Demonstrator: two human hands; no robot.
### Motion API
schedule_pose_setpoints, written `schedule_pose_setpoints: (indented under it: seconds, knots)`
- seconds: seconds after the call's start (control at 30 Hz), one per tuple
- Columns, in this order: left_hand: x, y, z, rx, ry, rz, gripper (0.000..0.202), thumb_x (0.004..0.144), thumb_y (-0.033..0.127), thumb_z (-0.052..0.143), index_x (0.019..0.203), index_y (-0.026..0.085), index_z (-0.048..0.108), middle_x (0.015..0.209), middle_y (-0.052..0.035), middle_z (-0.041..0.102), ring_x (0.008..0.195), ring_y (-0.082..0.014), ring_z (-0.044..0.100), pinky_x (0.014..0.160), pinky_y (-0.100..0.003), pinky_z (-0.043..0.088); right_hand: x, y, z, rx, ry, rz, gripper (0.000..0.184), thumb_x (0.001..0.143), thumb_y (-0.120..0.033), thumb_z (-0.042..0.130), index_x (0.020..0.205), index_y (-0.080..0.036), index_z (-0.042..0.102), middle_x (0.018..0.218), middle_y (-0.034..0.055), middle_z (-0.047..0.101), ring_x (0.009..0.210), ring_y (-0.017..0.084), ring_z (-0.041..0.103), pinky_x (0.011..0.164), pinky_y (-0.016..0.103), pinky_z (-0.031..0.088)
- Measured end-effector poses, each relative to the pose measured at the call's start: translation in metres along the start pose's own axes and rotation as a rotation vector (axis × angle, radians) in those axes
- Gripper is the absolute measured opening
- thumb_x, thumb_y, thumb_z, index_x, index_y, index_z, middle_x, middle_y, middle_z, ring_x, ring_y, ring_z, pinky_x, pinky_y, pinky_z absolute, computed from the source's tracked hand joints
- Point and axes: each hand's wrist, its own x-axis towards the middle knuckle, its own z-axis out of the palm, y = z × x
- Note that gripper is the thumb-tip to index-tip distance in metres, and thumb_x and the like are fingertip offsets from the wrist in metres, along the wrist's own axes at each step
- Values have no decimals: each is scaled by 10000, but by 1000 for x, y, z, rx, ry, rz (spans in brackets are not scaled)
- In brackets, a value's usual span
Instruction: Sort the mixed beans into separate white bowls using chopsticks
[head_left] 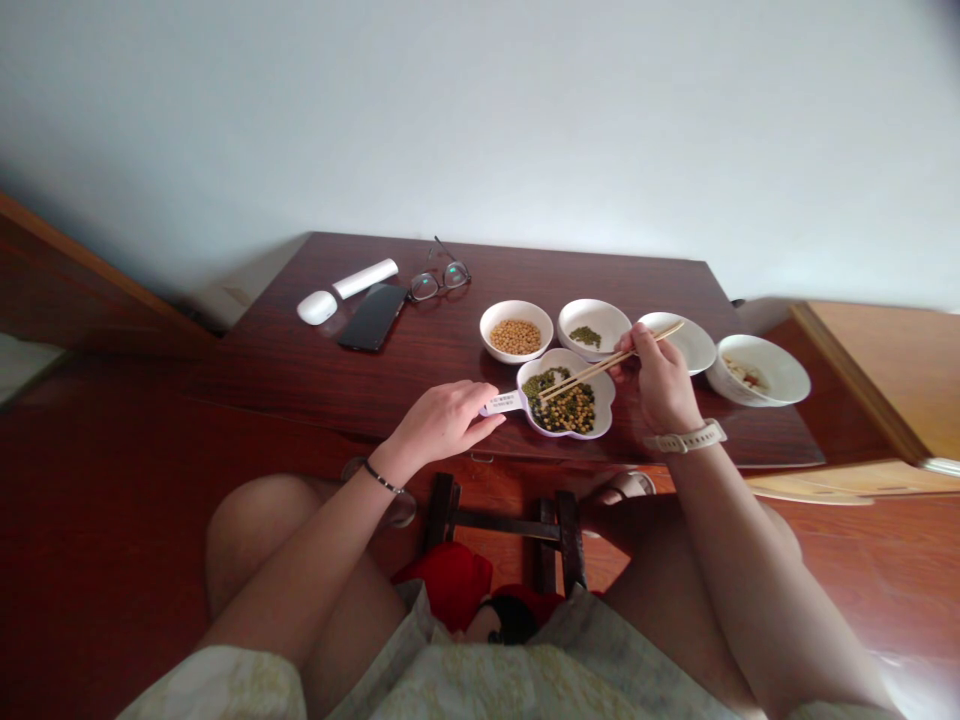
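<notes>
My left hand (442,422) grips the white handle (504,403) of a white flower-shaped dish (606,410), which holds mixed green mung beans and yellow soybeans. My right hand (654,380) holds a pair of wooden chopsticks (600,365) above the dish, their tips among the beans. Behind the dish stand a white bowl of soybeans (516,309) and a white bowl with a few mung beans (586,308). The right hand partly hides a white saucer (696,343). Farther right sits a white bowl with pale scraps (781,368).
The dark wooden table (300,372) also holds eyeglasses (439,278), a black smartphone (373,316), a white computer mouse (316,307) and a white cylinder (365,278). A dark wooden stool (504,525) stands below its front edge. A wall lies behind.
</notes>
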Motion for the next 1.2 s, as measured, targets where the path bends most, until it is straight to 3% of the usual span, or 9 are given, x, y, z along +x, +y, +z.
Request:
schedule_pose_setpoints:
  seconds: [0.43,0.73,0.93,1.2]
  knots:
    - [0,0,0,9,-5,3,173,1150,372,625,1127,202,646,985,-68,761,892,-246,736,773,-355,518,-1,0,0,-55,19,-47,545,967,-750,777,809,-238,675,702,8,655,551,131,598,496,260,498]
    - [0,0,0,-1,-2,3,163,1146,370,625,1104,213,640,991,-64,760,887,-240,735,768,-348,516,0,-5,3,92,17,-9,525,917,-707,852,791,-238,651,778,3,646,562,118,587,486,258,500]
    - [0,1,-1,6,-4,5,159,1148,358,628,1125,201,643,993,-66,760,888,-244,731,776,-359,513,-2,-6,1,4,10,-8,515,972,-700,795,777,-239,675,669,14,626,535,143,583,467,276,476]
    - [0,0,1,-2,5,0,183,1148,381,614,1129,204,659,985,-70,756,891,-245,729,777,-360,524,0,-2,1,-15,14,-35,536,971,-731,783,783,-244,660,689,6,634,541,139,575,474,277,479]
